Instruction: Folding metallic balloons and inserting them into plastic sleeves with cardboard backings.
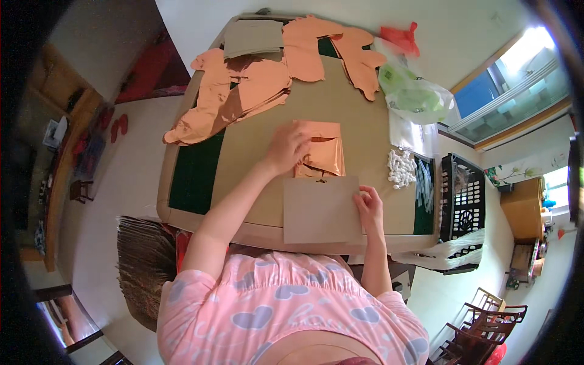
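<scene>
A copper-coloured foil balloon (328, 152), folded into a flat rectangle, lies on the brown board covering the table. My left hand (287, 148) is at its left side, fingers bent over the foil and slightly blurred. Nearer to me is a plain grey card (321, 213) with a small hole by its far edge, which meets the near end of the foil. My right hand (369, 208) pinches the card's right edge between thumb and fingers. The card's near edge reaches the table's front edge.
Unfolded foil balloons (261, 91) lie flat across the far side, beside a stack of grey cards (253, 38). To the right are small white pieces (401, 169), thin clear tubes (424, 185), plastic bags (417, 94) and a black crate (462, 201). Stacked cardboard (143, 261) stands at left.
</scene>
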Available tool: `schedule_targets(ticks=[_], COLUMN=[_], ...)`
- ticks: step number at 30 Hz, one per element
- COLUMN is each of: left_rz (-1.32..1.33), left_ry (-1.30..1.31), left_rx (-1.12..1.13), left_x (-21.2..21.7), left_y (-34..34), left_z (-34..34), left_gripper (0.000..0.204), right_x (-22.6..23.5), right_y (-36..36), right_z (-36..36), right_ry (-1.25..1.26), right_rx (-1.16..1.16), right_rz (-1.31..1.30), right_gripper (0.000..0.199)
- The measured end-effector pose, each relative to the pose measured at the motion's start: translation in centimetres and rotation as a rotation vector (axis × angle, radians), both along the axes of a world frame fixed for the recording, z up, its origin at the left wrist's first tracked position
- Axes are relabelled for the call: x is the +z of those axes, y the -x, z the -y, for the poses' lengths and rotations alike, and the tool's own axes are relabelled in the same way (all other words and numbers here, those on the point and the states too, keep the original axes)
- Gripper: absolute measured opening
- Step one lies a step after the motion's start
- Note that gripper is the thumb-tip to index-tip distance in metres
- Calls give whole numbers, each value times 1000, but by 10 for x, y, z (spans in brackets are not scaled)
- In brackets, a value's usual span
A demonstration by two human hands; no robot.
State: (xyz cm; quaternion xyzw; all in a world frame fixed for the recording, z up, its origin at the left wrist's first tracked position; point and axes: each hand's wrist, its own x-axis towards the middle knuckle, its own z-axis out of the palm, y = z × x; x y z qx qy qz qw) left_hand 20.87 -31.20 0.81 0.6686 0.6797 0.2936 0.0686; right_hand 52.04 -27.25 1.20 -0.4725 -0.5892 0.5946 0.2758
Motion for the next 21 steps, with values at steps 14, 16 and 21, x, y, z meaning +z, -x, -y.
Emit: schedule_targets(ticks=[14, 16, 21], left_rz=[-122, -124, -168], left_ry=[-74, -144, -97], left_rx=[-236, -197, -178], left_x=[-28, -29, -24], left_y=[-43, -47, -51], left_z=[20, 19, 16], left_gripper=[46, 42, 45], right_x=[11, 7, 10], right_y=[39, 39, 42], right_z=[10, 13, 8], right_ry=[-545, -589, -573], right_rx=[43, 36, 27], right_rz=[490, 460, 428], right_gripper=[29, 29, 28])
